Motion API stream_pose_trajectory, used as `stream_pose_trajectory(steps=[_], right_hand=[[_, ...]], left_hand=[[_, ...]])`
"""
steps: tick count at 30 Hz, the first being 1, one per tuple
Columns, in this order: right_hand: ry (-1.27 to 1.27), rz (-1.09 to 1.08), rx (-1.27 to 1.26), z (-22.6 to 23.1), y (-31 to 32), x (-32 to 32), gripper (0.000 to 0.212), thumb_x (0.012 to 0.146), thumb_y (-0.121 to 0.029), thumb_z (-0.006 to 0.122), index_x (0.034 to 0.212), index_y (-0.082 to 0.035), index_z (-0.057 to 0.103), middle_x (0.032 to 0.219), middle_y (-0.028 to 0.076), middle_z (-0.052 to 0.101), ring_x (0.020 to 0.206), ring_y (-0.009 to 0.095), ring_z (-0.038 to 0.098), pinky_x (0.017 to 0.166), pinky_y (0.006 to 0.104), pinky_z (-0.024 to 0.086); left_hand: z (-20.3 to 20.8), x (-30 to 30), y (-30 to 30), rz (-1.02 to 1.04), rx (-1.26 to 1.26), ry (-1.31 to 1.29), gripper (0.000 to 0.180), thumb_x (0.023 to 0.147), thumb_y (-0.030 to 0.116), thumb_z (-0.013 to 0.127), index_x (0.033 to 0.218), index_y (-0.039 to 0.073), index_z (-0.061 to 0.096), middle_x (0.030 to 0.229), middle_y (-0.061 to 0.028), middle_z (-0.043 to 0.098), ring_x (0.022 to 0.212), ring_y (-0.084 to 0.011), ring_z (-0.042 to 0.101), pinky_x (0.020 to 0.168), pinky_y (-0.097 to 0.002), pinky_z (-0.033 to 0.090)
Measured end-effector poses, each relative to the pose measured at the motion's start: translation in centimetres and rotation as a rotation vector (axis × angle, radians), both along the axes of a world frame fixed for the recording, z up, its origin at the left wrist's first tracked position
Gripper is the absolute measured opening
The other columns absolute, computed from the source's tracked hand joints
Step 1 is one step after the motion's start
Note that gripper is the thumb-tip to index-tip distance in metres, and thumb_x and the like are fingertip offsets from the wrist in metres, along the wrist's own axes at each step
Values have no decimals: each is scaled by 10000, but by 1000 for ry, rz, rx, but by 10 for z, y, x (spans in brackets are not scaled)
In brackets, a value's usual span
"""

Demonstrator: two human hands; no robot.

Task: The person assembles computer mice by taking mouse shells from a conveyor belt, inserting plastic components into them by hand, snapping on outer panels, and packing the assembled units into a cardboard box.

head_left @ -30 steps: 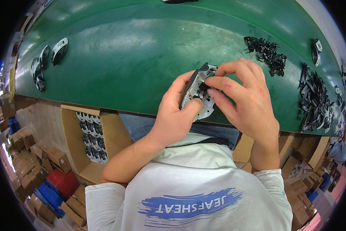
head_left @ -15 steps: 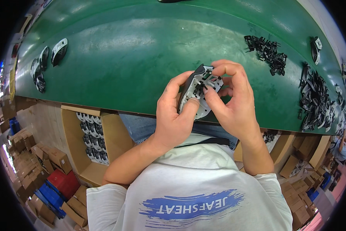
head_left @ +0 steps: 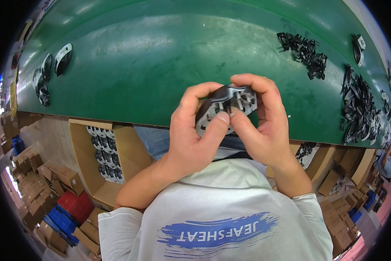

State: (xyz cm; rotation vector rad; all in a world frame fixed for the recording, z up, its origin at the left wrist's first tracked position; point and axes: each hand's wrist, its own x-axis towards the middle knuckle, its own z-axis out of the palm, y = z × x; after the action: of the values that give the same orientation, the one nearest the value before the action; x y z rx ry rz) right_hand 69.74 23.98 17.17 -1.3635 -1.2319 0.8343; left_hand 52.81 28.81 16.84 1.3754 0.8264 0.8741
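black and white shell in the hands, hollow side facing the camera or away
Facing the camera: pale inner posts show inside the shell, gripped between left hand and right hand.

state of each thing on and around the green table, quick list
Left hand, gripping the plastic shell
Right hand, gripping it too
Plastic shell, held, inner side showing
Small black parts, loosely heaped
Cardboard box, open, holding stacked shells
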Motion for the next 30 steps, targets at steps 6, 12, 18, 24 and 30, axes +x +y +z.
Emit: stream_pose_trajectory(steps=[6, 12, 18, 24, 30], right_hand=[[-26, -55, 68, 5, 3, -4, 415, 832, 67, 671, 1239, -14, 690, 1097, 116, 699, 963, 229, 679, 822, 332, 554], [-64, -51, 45, 0, 5, -11, 386, 835, 94, 662, 1206, -10, 692, 1053, 124, 686, 894, 253, 673, 769, 343, 555], [-68, 6, -17, 3, 2, -2, 407, 860, 43, 658, 1265, 6, 670, 1135, 141, 690, 946, 248, 703, 794, 331, 571], [60, 21, -214, -2, 11, 18, 426, 885, -28, 639, 1309, -2, 666, 1152, 125, 700, 902, 197, 704, 766, 330, 582], [-89, 68, -239, 4, 12, 17, 449, 906, 11, 622, 1353, 0, 662, 1184, 99, 683, 951, 164, 681, 815, 307, 573]], left_hand=[[5, 3, -1, 17, -52, -74, 360, 965, -9, 624, 1321, -21, 580, 1107, -81, 701, 936, -105, 653, 832, -280, 549], [-7, 3, -2, 96, -9, 58, 305, 955, -65, 600, 1250, 15, 609, 1069, -48, 695, 873, -71, 631, 763, -242, 532], [-1, 3, -2, 60, -331, -53, 315, 1005, -17, 603, 1319, -11, 573, 1170, -70, 685, 1023, -91, 641, 885, -261, 533], [4, -1, -4, -121, -292, 15, 523, 1006, 48, 593, 1489, -63, 427, 1301, -128, 653, 1155, -180, 634, 1004, -340, 516], [-4, -4, 0, -114, -296, 168, 500, 944, 20, 573, 1430, -62, 491, 1131, -105, 707, 1014, -156, 669, 911, -327, 544]])
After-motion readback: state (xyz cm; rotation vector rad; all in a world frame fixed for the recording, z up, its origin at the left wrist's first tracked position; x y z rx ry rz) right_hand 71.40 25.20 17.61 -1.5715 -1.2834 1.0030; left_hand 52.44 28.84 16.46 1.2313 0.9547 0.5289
